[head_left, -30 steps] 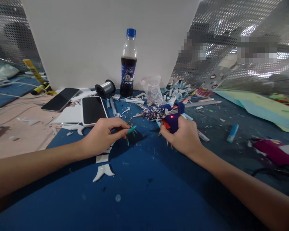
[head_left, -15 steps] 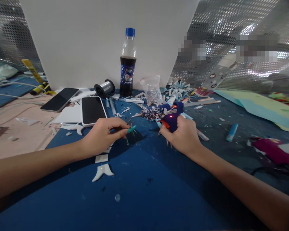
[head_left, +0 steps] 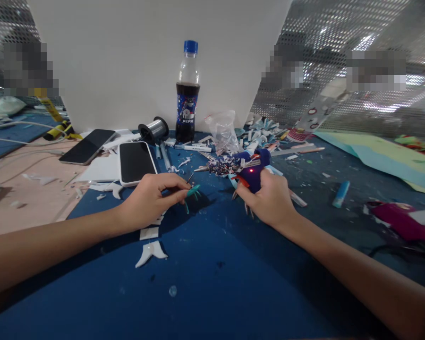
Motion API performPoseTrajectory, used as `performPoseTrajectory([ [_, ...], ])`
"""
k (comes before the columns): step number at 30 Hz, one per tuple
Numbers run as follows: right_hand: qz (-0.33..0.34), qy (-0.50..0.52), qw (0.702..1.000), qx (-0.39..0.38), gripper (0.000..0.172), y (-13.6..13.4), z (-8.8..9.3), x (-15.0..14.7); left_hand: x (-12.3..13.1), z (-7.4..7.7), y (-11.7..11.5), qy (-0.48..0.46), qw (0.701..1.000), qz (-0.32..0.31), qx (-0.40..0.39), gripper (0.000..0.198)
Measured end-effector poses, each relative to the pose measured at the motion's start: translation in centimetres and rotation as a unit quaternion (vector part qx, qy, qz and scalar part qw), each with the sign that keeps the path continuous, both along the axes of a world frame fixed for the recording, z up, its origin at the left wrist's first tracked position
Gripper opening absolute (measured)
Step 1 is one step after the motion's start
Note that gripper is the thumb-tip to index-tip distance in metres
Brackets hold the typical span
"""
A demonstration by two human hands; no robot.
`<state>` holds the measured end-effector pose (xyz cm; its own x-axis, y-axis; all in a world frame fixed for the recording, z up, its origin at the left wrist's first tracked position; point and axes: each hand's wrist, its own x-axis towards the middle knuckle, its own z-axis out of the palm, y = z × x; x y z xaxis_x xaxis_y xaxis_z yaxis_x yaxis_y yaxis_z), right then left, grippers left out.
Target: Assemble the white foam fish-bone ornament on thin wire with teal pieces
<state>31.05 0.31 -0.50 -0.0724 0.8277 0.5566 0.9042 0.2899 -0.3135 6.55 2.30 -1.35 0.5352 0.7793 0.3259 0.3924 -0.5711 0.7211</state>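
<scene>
Between thumb and fingers, my left hand pinches a small teal piece with thin legs hanging from it, above the blue table surface. My right hand is wrapped round the handle of a dark blue glue gun with a lit red light and an orange trigger. Its nozzle end is crusted with coloured scraps and points left, a short gap from the teal piece. A white tail-shaped piece and a white rectangle lie below my left hand.
Behind stand a Pepsi bottle and a white board. Two phones, a wire spool, a clear plastic bag and a pile of scraps lie around. At right are coloured sheets and a magenta object.
</scene>
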Motion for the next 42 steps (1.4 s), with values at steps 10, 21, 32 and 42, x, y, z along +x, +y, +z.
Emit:
performPoseTrajectory([
  [10, 0.008, 0.01, 1.0, -0.02, 0.027, -0.07, 0.1, -0.04, -0.01, 0.02, -0.01, -0.007, 1.0, 0.002, -0.005, 0.017],
  [21, 0.011, 0.012, 1.0, -0.022, 0.029, -0.06, 0.08, 0.09, 0.03, 0.0, -0.01, -0.015, 1.0, -0.001, -0.009, 0.018],
  [32, 0.038, 0.021, 0.999, -0.031, 0.026, -0.07, 0.01, 0.26, -0.01, 0.03, -0.06, -0.013, 1.0, 0.002, -0.013, 0.017],
  [42, 0.035, 0.016, 0.999, -0.015, 0.029, -0.04, -0.08, 0.3, 0.02, -0.01, -0.07, -0.015, 1.0, 0.001, -0.01, 0.017],
])
